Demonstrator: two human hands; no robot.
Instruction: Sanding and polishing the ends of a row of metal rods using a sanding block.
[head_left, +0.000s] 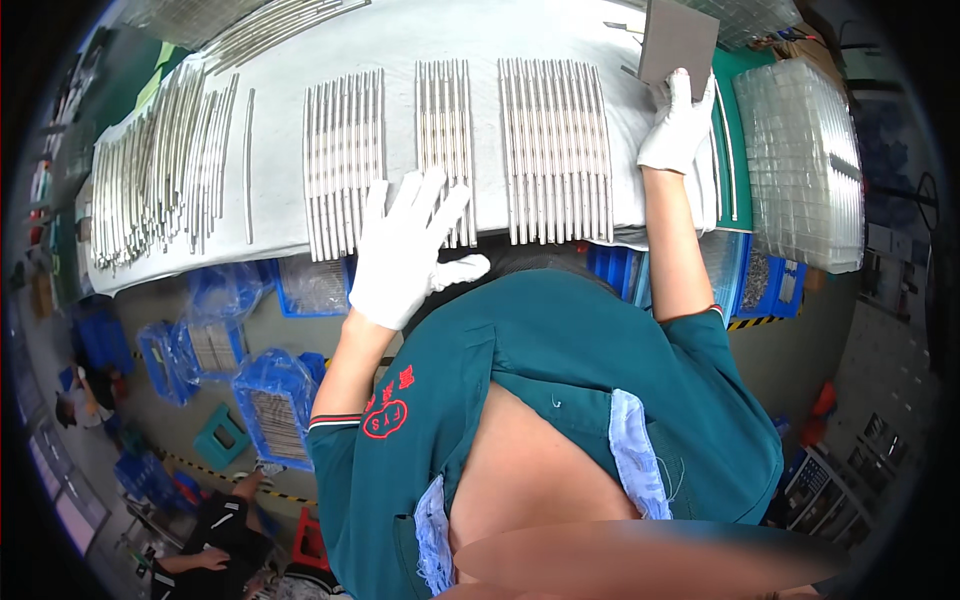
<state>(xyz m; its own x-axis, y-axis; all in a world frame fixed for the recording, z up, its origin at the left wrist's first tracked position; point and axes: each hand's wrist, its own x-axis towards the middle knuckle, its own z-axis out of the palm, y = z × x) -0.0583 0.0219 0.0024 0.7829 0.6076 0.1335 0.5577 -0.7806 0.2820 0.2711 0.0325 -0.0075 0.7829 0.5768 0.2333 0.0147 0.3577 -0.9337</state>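
Note:
Both my hands wear white gloves. My left hand (pixel 408 248) hovers open, fingers spread, at the near edge of the white-covered table (pixel 280 60), over the ends of two flat groups of thin metal rods (pixel 345 160) (pixel 445 130). A third, wider group of rods (pixel 555 145) lies to the right. My right hand (pixel 680 125) reaches far right and grips the lower edge of a grey square board (pixel 678 42) held upright on the table.
A loose heap of longer rods (pixel 160 165) lies at the table's left end. Stacked clear plastic trays (pixel 805 165) stand at the right. Blue crates (pixel 275 410) with bagged parts sit on the floor below. Another person (pixel 215 545) crouches at lower left.

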